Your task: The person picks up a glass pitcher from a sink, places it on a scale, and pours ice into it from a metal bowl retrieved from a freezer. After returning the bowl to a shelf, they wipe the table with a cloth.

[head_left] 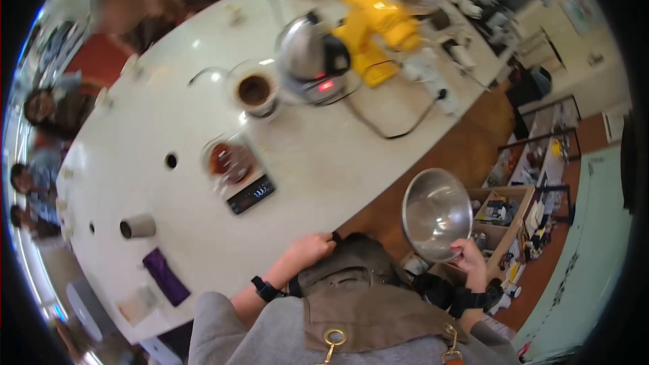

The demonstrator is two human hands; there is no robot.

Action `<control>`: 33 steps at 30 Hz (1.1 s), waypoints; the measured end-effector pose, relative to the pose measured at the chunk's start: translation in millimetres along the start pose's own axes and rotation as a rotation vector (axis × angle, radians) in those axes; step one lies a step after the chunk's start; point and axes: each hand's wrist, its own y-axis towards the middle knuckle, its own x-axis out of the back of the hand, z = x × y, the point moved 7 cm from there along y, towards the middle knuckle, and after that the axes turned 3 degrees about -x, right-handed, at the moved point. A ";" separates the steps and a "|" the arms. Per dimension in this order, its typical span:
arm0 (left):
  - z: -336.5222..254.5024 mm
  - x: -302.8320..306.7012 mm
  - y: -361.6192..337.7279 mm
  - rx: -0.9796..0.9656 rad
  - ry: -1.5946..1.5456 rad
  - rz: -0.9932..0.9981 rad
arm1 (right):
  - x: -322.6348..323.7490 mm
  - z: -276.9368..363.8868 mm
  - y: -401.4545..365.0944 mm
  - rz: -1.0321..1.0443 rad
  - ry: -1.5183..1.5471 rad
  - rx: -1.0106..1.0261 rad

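Note:
My right hand [466,255] grips the rim of a shiny metal bowl [436,216], which hangs tilted off the table's right side with its inside showing. Close to my body, my left hand [313,249] is closed at the front edge of a brown apron [358,297]; a small dark bit shows by its fingers, but I cannot make out what it is. Ahead on the table, a glass server [230,160] with dark reddish-brown liquid sits on a digital scale [251,194]. Beyond it is a coffee dripper [255,90] with dark grounds inside.
A steel kettle [301,47] stands on a base with red digits, beside a yellow machine [378,27]. A grey cup [138,227] lies on its side near a purple cloth [165,276]. A power strip [433,81], cord and wooden drawer unit [520,203] are at right. People sit along the left.

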 end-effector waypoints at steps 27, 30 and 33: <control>-104.7 43.3 651.4 -0.083 -0.016 -0.493 | 405.5 73.6 231.3 -0.043 0.830 -0.001; -29.5 144.0 704.0 0.183 0.165 -0.845 | 430.1 146.3 274.2 -0.056 0.829 -0.030; 0.6 192.0 762.9 0.246 0.322 -0.805 | 445.0 216.0 312.4 0.044 0.810 -0.196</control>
